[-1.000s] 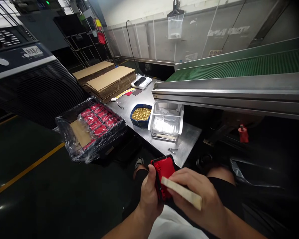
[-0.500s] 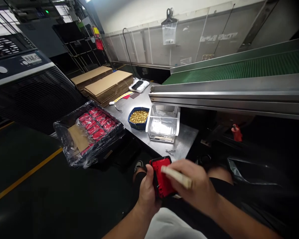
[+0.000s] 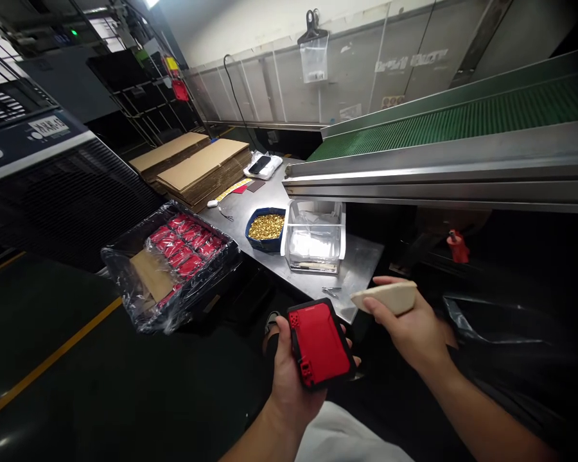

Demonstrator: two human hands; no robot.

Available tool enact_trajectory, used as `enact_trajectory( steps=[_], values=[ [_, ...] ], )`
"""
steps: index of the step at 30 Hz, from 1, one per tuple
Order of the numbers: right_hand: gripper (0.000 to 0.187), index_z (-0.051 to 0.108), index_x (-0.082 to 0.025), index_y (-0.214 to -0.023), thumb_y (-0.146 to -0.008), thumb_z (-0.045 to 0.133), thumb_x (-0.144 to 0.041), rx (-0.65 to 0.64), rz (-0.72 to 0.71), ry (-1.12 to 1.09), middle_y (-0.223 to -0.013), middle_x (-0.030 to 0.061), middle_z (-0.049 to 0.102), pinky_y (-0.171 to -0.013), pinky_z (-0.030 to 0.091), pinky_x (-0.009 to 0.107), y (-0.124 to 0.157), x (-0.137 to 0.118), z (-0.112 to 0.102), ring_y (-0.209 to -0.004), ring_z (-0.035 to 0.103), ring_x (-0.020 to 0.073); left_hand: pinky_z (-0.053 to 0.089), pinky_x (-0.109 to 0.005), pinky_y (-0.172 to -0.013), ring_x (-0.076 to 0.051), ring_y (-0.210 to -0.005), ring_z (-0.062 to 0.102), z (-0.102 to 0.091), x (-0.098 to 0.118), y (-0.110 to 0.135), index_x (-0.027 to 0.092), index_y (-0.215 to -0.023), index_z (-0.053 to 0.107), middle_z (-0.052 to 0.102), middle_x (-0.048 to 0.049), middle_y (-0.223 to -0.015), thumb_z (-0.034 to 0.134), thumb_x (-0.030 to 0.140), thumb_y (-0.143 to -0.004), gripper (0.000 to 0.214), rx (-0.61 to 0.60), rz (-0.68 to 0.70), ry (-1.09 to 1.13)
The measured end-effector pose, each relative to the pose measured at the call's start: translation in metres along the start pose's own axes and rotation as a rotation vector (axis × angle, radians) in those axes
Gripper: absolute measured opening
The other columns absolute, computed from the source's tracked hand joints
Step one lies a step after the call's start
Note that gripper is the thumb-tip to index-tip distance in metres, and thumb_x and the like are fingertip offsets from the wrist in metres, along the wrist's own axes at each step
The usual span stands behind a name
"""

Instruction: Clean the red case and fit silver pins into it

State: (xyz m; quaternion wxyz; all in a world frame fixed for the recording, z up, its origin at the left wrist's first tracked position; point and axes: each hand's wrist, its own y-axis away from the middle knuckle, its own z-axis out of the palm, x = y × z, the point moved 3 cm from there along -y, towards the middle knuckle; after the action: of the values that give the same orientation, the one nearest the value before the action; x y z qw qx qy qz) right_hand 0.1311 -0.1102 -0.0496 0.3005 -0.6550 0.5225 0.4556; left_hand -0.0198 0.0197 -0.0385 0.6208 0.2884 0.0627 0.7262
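Note:
My left hand [image 3: 293, 378] is closed around a flat red plastic part with a black rim [image 3: 320, 344], held face up over my lap. To its right, my right hand [image 3: 409, 327] grips a pale cream block [image 3: 385, 298], lifted clear of the red part and level with the steel table's near corner. Small metal tweezers [image 3: 332, 292] lie on the table just beyond the red part.
On the steel table [image 3: 361, 263] stand a clear plastic bin [image 3: 315, 237] and a blue tray of brass pieces [image 3: 266, 227]. A black plastic-wrapped tray of red parts [image 3: 173, 256] sits at left. Behind are flat cardboard stacks [image 3: 197, 163]; the green conveyor [image 3: 462, 122] runs at right.
My right hand has lifted the cream block off the red part and swung it up to the right. My left hand has tilted the red part flatter, face up.

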Motion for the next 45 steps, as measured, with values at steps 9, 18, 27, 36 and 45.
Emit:
enact_trajectory(
  steps=[9,18,27,36,45],
  values=[
    [0.069,0.045,-0.013,-0.135,-0.078,0.066,-0.045,-0.118,0.092,0.413,-0.121,0.0237,0.067,-0.093,0.05,0.047,-0.111,0.08,0.048,-0.113,0.064,0.0389,0.061,-0.044,-0.076,-0.03,-0.085,0.072,-0.001,0.001,0.004,0.006,-0.112,0.068,0.074,-0.0202,-0.099,0.038,0.075,-0.09,0.079,0.125,0.015,-0.055],
    [0.064,0.054,-0.005,-0.128,-0.081,0.062,-0.047,-0.137,0.036,0.441,-0.134,0.0338,0.051,-0.101,0.043,0.064,-0.111,0.057,0.052,-0.122,0.055,0.0497,0.057,-0.05,-0.088,-0.035,-0.098,0.069,-0.019,0.001,0.007,0.007,-0.119,0.063,0.072,-0.019,-0.101,0.057,0.08,-0.078,0.083,0.238,0.068,-0.177],
    [0.05,0.06,-0.03,-0.126,-0.083,0.067,-0.054,-0.647,-0.081,-0.281,-0.127,0.0054,0.067,-0.1,0.054,0.038,0.027,-0.038,0.034,-0.11,0.066,0.0216,0.047,-0.032,-0.108,-0.028,-0.127,0.055,-0.019,0.015,0.0,0.03,-0.143,0.045,0.057,-0.0083,-0.134,0.089,0.065,-0.05,0.108,-0.064,0.433,-0.663],
    [0.058,0.056,-0.033,-0.13,-0.078,0.077,-0.046,-0.71,-0.038,-0.419,-0.137,0.0054,0.061,-0.117,0.042,0.049,0.049,-0.047,0.022,-0.127,0.058,0.0263,0.045,-0.032,-0.111,-0.027,-0.128,0.053,-0.021,0.018,0.009,0.036,-0.146,0.041,0.053,-0.0056,-0.136,0.09,0.062,-0.043,0.117,-0.104,0.487,-0.82],
    [0.05,0.059,-0.035,-0.129,-0.081,0.076,-0.035,-0.755,-0.117,-0.471,-0.133,0.0024,0.062,-0.112,0.047,0.039,0.056,-0.056,0.016,-0.126,0.058,0.0219,0.036,-0.047,-0.123,-0.035,-0.14,0.045,-0.027,0.03,0.014,0.036,-0.154,0.02,0.047,-0.0108,-0.147,0.09,0.059,-0.051,0.127,-0.272,0.741,-1.128]
  ],
)
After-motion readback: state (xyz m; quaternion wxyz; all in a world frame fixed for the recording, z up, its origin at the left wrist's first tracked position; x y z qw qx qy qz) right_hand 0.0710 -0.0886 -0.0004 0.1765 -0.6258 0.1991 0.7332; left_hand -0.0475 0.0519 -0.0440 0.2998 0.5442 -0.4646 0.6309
